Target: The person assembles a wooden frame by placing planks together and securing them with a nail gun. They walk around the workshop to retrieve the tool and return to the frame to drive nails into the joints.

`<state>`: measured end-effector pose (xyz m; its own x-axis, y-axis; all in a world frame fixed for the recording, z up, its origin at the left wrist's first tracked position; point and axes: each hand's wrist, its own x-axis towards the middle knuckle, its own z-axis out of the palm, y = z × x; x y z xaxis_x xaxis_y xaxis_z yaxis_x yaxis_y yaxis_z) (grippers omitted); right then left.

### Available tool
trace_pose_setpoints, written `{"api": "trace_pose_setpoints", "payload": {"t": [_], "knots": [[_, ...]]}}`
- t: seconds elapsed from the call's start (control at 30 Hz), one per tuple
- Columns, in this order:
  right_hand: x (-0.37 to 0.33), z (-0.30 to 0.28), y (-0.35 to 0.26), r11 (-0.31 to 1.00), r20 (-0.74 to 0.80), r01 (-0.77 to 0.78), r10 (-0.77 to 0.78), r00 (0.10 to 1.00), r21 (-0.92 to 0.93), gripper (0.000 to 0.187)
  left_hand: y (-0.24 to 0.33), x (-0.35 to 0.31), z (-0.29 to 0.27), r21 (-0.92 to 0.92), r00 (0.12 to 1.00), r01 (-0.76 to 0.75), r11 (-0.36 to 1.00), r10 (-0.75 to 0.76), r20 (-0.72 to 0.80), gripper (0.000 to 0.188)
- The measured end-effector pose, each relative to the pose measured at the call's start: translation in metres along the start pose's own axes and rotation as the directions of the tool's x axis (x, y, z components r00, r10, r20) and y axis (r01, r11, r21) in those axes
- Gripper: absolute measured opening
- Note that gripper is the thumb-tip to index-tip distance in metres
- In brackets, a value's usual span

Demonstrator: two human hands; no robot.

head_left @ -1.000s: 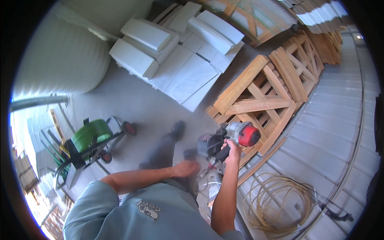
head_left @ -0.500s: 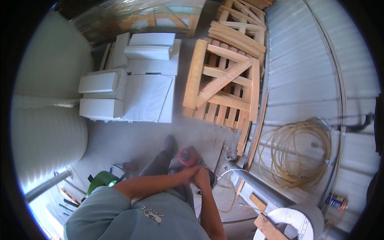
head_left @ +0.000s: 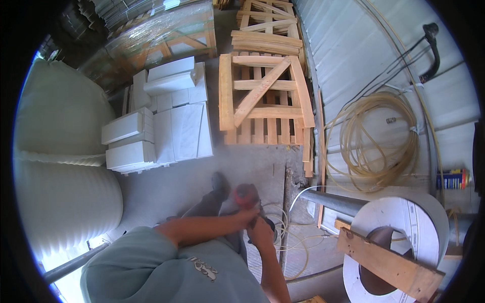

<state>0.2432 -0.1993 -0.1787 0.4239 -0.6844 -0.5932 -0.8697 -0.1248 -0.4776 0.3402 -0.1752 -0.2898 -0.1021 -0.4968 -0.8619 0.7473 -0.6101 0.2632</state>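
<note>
Two hands [head_left: 260, 232], one red tool [head_left: 246, 196], one wall-hung coil of hose [head_left: 349, 134], one hollow white roll [head_left: 423, 224]

grey-green shirt [head_left: 151, 272], muted, soft folds; short left sleeve [head_left: 151, 243], loose, same cloth. small white print [head_left: 203, 267] with dark outlines on the shirt front, detail blurred. dark trousers [head_left: 204, 208], near black. one dark shoe [head_left: 220, 185] visible, rounded toe. left hand [head_left: 247, 218] and right hand [head_left: 260, 232] bare.
</note>
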Motion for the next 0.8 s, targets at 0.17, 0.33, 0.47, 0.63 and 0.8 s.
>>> {"api": "trace_pose_setpoints", "payload": {"t": [0.17,0.33,0.47,0.63,0.8], "knots": [[-0.086,-0.032,0.018,0.997,-0.153,-0.075,0.080,0.985,0.037,0.042,0.004,-0.008,0.037,0.232,0.920,0.080,0.970,0.018,-0.393,0.044],[-0.107,-0.030,0.022,0.988,-0.138,-0.027,0.048,0.989,0.155,0.038,0.020,-0.010,0.041,0.244,0.934,0.067,0.967,0.025,-0.357,0.048],[-0.099,-0.036,0.016,0.876,-0.098,0.006,0.047,0.994,0.481,0.039,0.037,-0.004,0.043,-0.092,0.971,0.048,0.995,-0.068,-0.229,0.039],[-0.051,-0.058,0.006,0.854,-0.024,-0.100,0.131,0.991,0.510,0.037,0.077,0.011,0.044,-0.127,0.975,0.020,0.992,-0.047,-0.217,0.031],[0.016,-0.052,-0.031,1.000,-0.280,-0.008,0.011,0.960,0.010,0.036,0.130,0.046,0.037,-0.119,0.982,-0.008,0.993,-0.015,-0.189,0.032]]}}
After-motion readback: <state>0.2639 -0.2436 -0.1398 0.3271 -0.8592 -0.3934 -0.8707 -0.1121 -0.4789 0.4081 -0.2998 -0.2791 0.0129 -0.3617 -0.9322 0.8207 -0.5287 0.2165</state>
